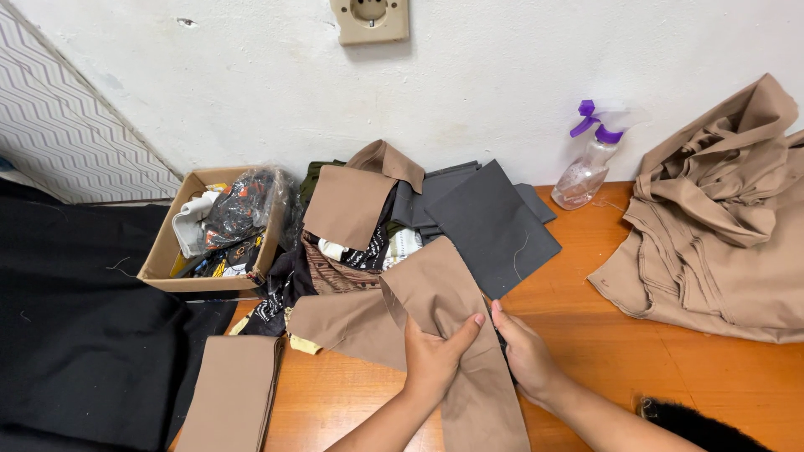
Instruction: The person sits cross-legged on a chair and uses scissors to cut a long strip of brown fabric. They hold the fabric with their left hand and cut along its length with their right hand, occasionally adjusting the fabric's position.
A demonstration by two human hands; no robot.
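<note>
White plaster wall backs an orange wooden table (670,368). At six o'clock the left hand (433,360) pinches a tan fabric strip (452,335), thumb over it; the right hand (526,351) grips its edge beside it. At nine o'clock a cardboard box (167,251) holds plastic-bagged patterned cloth scraps (243,209). At two o'clock stands a clear spray bottle (589,167).

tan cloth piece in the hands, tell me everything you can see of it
The tan cloth piece is a plain, matte woven strip, light brown, with cut edges. It lies on the orange wooden table, running from the fabric pile toward the camera, its upper end lifted and folded over. The left hand pinches it, thumb on top; the right hand touches its right edge. It overlaps another tan piece at its left and a dark grey piece behind it.
</note>
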